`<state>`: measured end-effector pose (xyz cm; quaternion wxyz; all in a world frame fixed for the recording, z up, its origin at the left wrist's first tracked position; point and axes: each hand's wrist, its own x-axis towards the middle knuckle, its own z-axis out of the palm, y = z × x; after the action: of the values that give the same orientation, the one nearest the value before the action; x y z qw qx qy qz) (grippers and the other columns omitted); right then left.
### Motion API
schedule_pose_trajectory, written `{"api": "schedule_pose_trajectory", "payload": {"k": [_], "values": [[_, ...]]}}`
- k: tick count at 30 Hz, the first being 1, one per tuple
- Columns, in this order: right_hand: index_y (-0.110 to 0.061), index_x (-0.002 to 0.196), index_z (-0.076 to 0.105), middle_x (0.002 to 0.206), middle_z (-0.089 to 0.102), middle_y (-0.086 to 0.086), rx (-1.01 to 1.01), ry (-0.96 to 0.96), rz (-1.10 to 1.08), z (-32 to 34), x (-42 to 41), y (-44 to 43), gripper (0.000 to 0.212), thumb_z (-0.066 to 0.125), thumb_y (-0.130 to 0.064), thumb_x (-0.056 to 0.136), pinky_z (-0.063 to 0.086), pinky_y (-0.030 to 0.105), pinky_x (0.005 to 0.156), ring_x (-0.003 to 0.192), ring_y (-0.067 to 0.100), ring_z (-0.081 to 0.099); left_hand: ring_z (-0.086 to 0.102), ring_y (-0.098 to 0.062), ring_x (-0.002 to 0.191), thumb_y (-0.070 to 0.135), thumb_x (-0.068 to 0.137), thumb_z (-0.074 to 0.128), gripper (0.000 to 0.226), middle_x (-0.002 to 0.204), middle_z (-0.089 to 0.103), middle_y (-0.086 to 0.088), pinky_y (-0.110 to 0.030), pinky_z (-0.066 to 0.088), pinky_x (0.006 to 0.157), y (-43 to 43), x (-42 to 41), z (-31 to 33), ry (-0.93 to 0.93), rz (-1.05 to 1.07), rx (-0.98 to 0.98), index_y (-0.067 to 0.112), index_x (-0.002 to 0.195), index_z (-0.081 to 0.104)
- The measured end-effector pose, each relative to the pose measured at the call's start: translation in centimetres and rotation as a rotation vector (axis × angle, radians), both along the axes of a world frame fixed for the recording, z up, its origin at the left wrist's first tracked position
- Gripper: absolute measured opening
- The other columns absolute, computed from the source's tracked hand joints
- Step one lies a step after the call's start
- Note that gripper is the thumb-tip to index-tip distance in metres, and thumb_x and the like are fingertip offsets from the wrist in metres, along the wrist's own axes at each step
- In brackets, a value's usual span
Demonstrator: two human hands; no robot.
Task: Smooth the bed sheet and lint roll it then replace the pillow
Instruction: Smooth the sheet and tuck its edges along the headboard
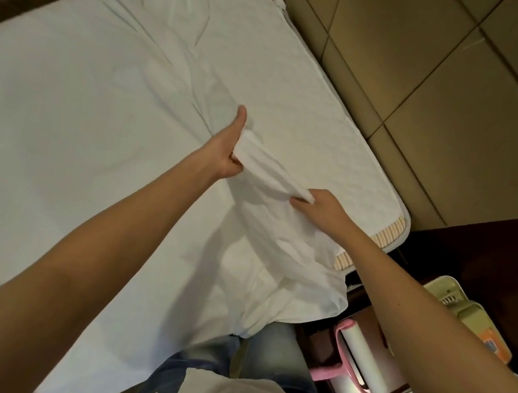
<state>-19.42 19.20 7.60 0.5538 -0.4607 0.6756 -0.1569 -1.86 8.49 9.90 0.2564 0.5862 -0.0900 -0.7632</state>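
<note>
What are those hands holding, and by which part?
The white bed sheet: left hand and right hand each grip its bunched, lifted edge.

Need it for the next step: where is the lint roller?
Head view, lower right: the lint roller lies just below the bed sheet's hanging corner, beside the jeans.

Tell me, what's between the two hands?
In the head view, a bunched strip of the bed sheet stretches between them; the left hand and the right hand both grip it.
</note>
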Motion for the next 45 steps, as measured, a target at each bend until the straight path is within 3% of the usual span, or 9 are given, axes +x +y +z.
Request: {"api": "schedule_pose_trajectory", "payload": {"k": [3,9,15,19,24,31,36,39,45], "values": [[-0.014,0.097,0.062,0.098,0.062,0.002,0.04,-0.167,-0.071,0.9,-0.5,0.3,0.01,0.054,-0.02,0.097,0.046,0.021,0.07,0.085,0.016,0.059,0.056,-0.01,0.071,0.06,0.067,0.074,0.054,0.092,0.059,0.002,-0.02,0.052,0.054,0.7,0.2,-3.1,-0.35,-0.2,0.111,0.017,0.095,0.056],[-0.014,0.106,0.063,0.096,0.071,0.0,0.235,-0.647,-0.205,1.2,-3.1,1.0,0.016,0.05,-0.015,0.097,0.055,0.029,0.079,0.09,0.017,0.068,0.026,-0.049,0.133,0.078,0.009,0.075,0.152,0.151,0.027,-0.017,-0.076,0.027,0.086,1.1,-2.3,-13.4,-0.204,-0.571,0.382,0.022,0.143,0.033],[-0.017,0.123,0.056,0.115,0.067,0.002,0.289,-0.664,-0.303,0.4,-9.9,2.6,0.038,0.059,-0.03,0.087,0.05,0.032,0.094,0.106,0.019,0.063,0.056,-0.031,0.101,0.06,0.085,0.05,0.06,0.111,0.059,-0.014,-0.049,0.046,0.08,1.4,-11.1,-7.9,-0.011,-0.229,0.218,0.007,0.112,0.055],[-0.022,0.151,0.002,0.138,0.028,-0.013,0.396,-0.069,0.164,-0.9,-13.9,3.2,0.108,0.075,-0.044,0.074,0.027,0.03,0.11,0.133,0.014,0.03,0.057,-0.016,0.074,0.019,0.098,0.047,0.02,0.087,0.059,-0.004,-0.029,0.052,0.066,-1.1,-16.7,-6.2,-0.144,-0.198,-0.002,0.008,0.113,0.055],[0.004,0.123,0.053,0.119,0.059,0.02,0.253,0.288,-0.048,-4.2,-19.1,2.1,0.04,0.058,-0.022,0.094,0.039,0.024,0.062,0.108,0.03,0.056,0.056,-0.02,0.079,0.03,0.096,0.052,0.022,0.086,0.059,-0.006,-0.048,0.045,0.085,-4.2,-21.8,-3.7,-0.038,-0.232,-0.139,0.009,0.093,0.057],[-0.002,0.089,0.062,0.08,0.06,0.013,0.003,0.576,-0.557,-7.8,-25.3,1.5,0.023,0.065,-0.025,0.089,0.038,0.029,0.063,0.077,0.03,0.058,0.055,-0.02,0.11,0.034,0.099,0.044,0.032,0.128,0.056,-0.005,-0.05,0.043,0.099,-6.4,-27.3,-9.6,-0.02,-0.319,-0.152,0.012,0.121,0.053],[-0.004,0.111,0.064,0.098,0.067,0.003,0.173,-0.119,-0.662,-12.1,-24.6,2.9,0.026,0.063,-0.022,0.091,0.052,0.02,0.071,0.085,0.014,0.065,0.028,-0.021,0.139,0.045,0.096,0.043,0.059,0.152,0.027,0.001,-0.037,0.028,0.109,-3.2,-28.8,-15.8,-0.298,-0.754,-0.256,0.021,0.147,0.025],[-0.009,0.093,0.068,0.081,0.066,0.0,0.13,-0.163,-0.736,-13.4,-23.8,4.0,0.01,0.058,-0.013,0.094,0.049,0.016,0.06,0.067,0.003,0.065,0.057,-0.026,0.105,0.042,0.091,0.056,0.028,0.1,0.058,-0.003,-0.031,0.04,0.087,2.8,-27.7,-17.7,-0.564,-0.761,-0.443,0.015,0.098,0.055],[-0.007,0.095,0.063,0.081,0.07,0.001,0.169,-0.594,-0.738,-11.5,-23.1,2.1,0.027,0.044,-0.025,0.1,0.052,0.022,0.066,0.075,0.011,0.066,0.059,-0.012,0.092,0.031,0.085,0.066,0.026,0.096,0.063,0.0,-0.024,0.042,0.079,12.9,-27.0,-16.6,-0.214,-0.96,-0.559,0.013,0.103,0.059]]}}
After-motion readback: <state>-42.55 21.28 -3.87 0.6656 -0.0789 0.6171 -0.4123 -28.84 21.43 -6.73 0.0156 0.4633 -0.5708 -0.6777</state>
